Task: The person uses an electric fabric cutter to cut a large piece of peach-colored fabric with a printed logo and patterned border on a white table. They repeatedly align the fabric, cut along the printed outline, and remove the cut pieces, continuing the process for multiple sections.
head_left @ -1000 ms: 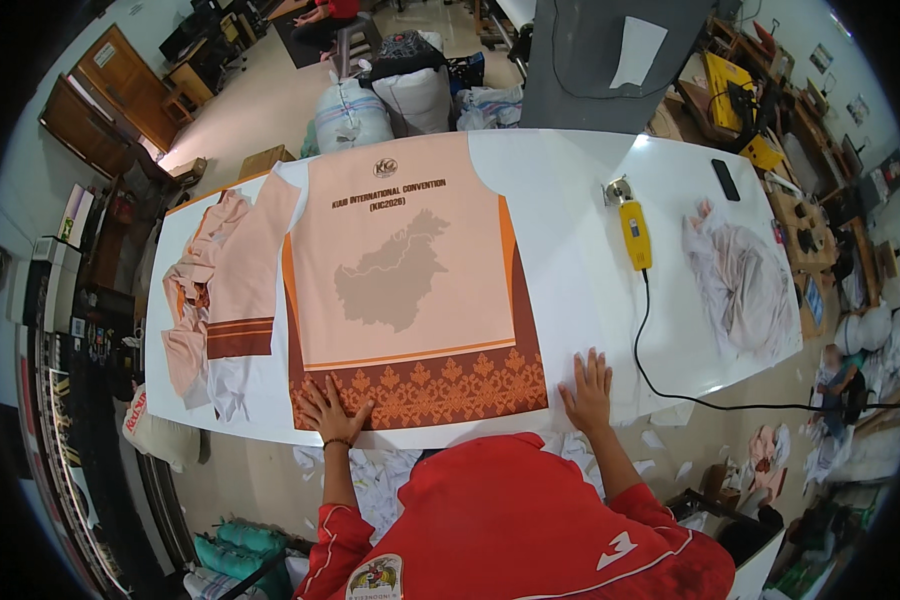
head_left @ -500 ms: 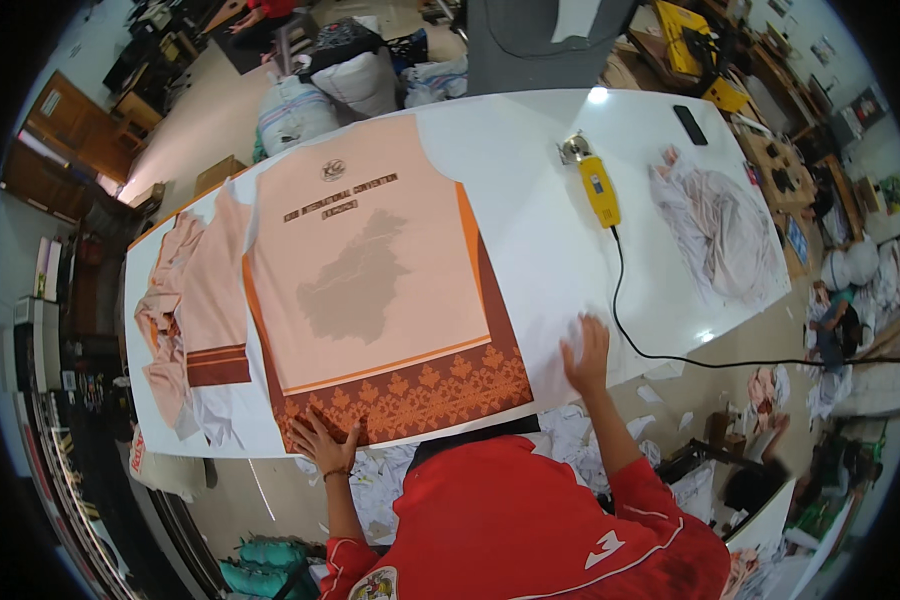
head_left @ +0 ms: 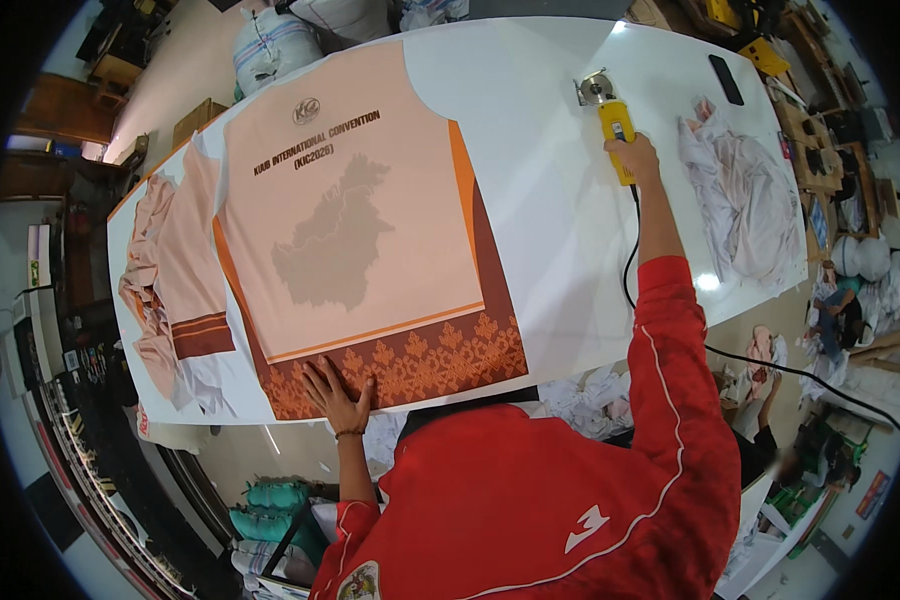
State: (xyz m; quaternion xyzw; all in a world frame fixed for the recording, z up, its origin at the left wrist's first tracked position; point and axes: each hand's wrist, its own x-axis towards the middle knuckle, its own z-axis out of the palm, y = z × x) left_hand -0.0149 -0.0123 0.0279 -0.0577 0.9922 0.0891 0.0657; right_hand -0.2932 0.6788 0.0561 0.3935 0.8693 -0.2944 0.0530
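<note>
A peach shirt panel (head_left: pixel 410 230) with a grey-brown map shape, printed lettering and orange edging lies flat on the table. Beneath it, a brown panel (head_left: pixel 505 320) with an orange leaf-pattern border shows along the right side and the bottom. My left hand (head_left: pixel 340 398) rests on that border with fingers spread. Up at the right, my right hand (head_left: pixel 635 157) is wrapped round the yellow body of an electric round-blade cloth cutter (head_left: pixel 613 118). Its metal blade end points away from me, and a black cord (head_left: pixel 628 262) trails back from the grip.
Peach cut pieces (head_left: pixel 195 230) lie crumpled on the left of the white table (head_left: pixel 560 290). A heap of pale cloth (head_left: pixel 740 200) and a black phone (head_left: pixel 727 80) are on the right. Stuffed sacks (head_left: pixel 275 50) stand beyond the far edge. Cloth scraps (head_left: pixel 588 402) litter the floor.
My right hand has moved forward from the table's near side and taken hold of the cutter. My left hand stays on the patterned border. The view has shifted.
</note>
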